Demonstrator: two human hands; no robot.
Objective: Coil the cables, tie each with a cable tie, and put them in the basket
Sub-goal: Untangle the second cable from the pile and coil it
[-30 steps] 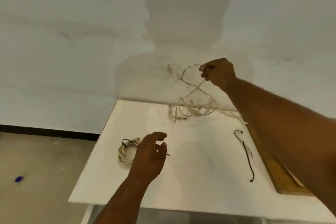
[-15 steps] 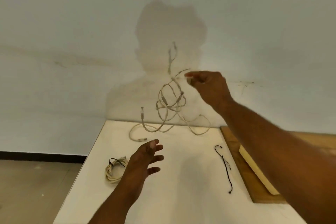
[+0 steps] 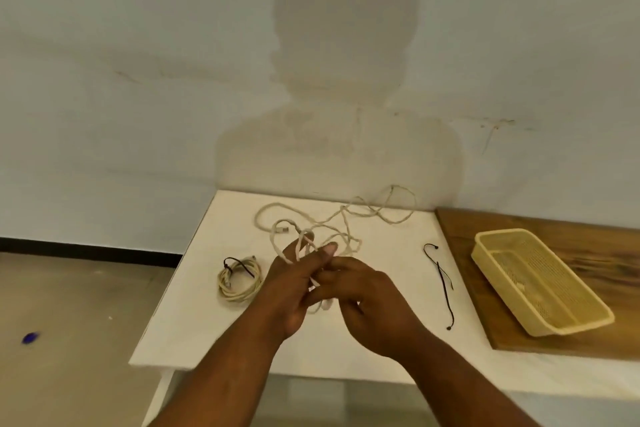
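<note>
1. Cable [image 3: 306, 236], pale and loose, sprawls in tangled loops over the far half of the table [image 3: 194, 333]. Its farthest loop lies by the wall [image 3: 104, 80], and its near part rises off the table into the hands.
2. Left hand [image 3: 291, 288] is above the middle of the table, its fingers mostly straight and pointing away. A loop of the cable lies over them, and a short bend of it hangs below the palm.
3. Right hand [image 3: 370, 308] meets it from the right with curled fingers that pinch the cable close against the left fingers. The exact grip is partly hidden.
4. Coil [image 3: 239, 282], a second pale cable wound up and bound with a black tie [image 3: 235, 262], lies flat on the table just left of the left hand, apart from it.
5. Loose tie [image 3: 444, 284], thin and black, lies stretched out on the table between the hands and the basket.
6. Basket [image 3: 571, 324], yellow, oblong and perforated, stands on a wooden board [image 3: 588, 253] at the table's right side, well apart from the cable.
7. Floor [image 3: 69, 374] to the left of the table carries a small blue object [image 3: 30, 337].
</note>
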